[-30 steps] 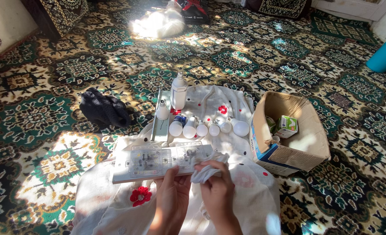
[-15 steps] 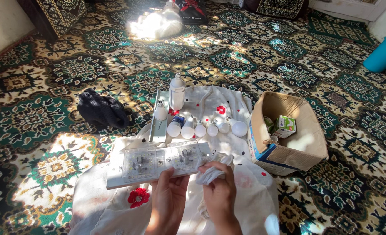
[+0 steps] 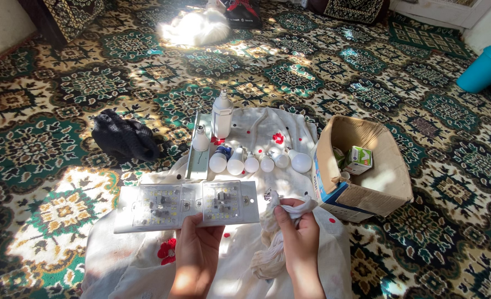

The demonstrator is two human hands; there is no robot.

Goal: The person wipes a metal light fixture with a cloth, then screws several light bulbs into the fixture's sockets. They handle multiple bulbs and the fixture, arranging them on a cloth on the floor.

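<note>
Your left hand (image 3: 196, 256) held the LED panel (image 3: 186, 205) by its lower edge, fingers closed on it from below and the thumb side hidden behind the plate, so that the panel stood level above the white cloth (image 3: 240, 260) on the carpet (image 3: 46, 144). The panel was a long, flat, pale board with two clear covers over rows of small diodes; it looked stiff and light, yet fragile at the covers and solder side, and was best taken by its bare rim, as you had it. Your right hand (image 3: 299, 239) was closed on a rag (image 3: 281, 221), a soft, limp wad that crushed freely and hung below the fist, just beside the panel's right end but not plainly touching it. Beyond lay a row of bulbs (image 3: 259, 161), a white bottle (image 3: 221, 115), a narrow strip light (image 3: 198, 149), a dark garment (image 3: 125, 137) and an open cardboard box (image 3: 367, 166) holding small packets.
</note>
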